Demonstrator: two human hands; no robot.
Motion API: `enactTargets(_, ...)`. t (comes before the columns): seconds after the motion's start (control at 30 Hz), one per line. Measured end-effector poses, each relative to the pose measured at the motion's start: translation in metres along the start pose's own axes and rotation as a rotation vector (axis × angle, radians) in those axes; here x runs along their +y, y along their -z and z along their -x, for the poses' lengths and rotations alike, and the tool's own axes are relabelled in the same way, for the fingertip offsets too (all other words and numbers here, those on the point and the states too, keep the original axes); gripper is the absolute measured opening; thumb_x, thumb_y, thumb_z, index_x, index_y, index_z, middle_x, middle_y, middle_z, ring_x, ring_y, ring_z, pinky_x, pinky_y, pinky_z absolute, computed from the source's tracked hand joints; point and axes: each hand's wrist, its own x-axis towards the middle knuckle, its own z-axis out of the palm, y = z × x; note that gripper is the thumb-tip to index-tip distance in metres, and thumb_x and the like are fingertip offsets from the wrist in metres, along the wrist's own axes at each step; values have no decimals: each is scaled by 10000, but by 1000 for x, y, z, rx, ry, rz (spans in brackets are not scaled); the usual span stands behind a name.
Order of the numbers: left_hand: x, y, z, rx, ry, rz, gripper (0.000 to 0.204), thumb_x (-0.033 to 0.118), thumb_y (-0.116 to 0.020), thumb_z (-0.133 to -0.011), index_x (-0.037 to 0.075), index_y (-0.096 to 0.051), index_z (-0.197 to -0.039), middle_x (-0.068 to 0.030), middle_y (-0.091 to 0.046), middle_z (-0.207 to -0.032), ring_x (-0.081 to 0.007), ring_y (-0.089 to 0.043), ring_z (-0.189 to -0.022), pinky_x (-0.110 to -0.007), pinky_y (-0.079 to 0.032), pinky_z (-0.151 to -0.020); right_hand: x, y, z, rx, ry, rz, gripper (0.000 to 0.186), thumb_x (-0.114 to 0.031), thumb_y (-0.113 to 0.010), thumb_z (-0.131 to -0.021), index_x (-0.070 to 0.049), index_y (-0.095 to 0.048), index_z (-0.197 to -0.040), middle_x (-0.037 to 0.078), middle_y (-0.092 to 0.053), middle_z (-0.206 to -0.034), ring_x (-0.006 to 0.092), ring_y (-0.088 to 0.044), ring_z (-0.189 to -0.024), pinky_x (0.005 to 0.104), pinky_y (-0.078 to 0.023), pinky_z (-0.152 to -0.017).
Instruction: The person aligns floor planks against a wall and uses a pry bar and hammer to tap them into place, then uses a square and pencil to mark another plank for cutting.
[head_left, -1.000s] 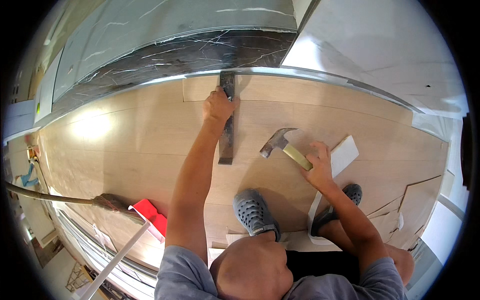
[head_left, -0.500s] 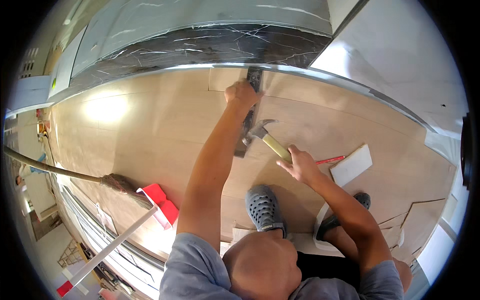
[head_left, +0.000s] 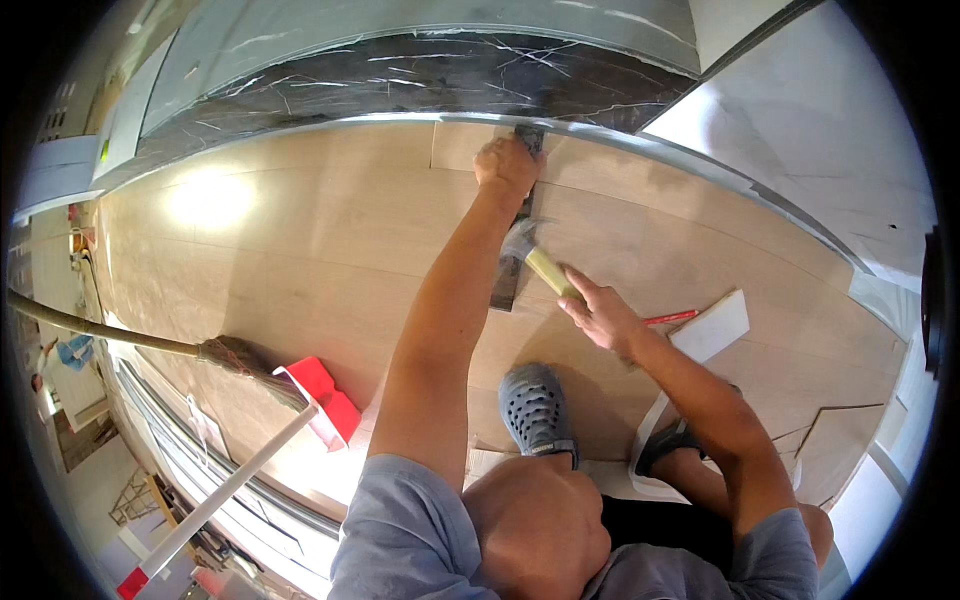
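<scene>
A dark, flat metal bar (head_left: 505, 290) lies across the light wood floor planks (head_left: 330, 220), its far end at the base of the dark marble-look panel. My left hand (head_left: 508, 165) is closed around the bar near that end. In my right hand (head_left: 603, 312) is a claw hammer (head_left: 548, 272), gripped by its yellowish handle. Its metal head is smeared by motion and overlaps the bar in view; whether they touch, I cannot tell. Just right of my right hand, a red pencil (head_left: 672, 317) lies beside a white rectangular piece (head_left: 712, 325).
The marble-look panel (head_left: 400, 80) bounds the floor ahead, with a white panel (head_left: 800, 130) to the right. A broom (head_left: 240, 360) and a red dustpan (head_left: 325, 400) with a long white handle are at the left. My grey clog (head_left: 533, 405) stands close to the bar.
The hammer head has swung left toward the bar and is now blurred. My left hand keeps its hold on the bar. The whole view has shifted slightly.
</scene>
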Motion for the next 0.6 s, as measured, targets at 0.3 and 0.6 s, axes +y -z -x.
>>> enactTargets(0.3,-1,-4,2,-41,41,29,637,617,-623,-891,54,-681,-1185,-148,-702,-1193,-304,-662,-1151,-441,-524,-982,18,-4,5,-50,209,119,615,-270,-561,-1030,14,-339,-1528,298,-671,-902,453,-666,-777,533,-504,-731)
enactTargets(0.6,-6,-25,10,274,-34,-134,745,616,-638,-886,-23,-646,-1270,-401,-260,-1543,-543,-279,-1445,-508,-291,-1201,9,-20,8,-128,152,147,624,-255,-555,-1029,38,-315,-1525,294,-668,-831,472,-645,-723,522,-503,-691)
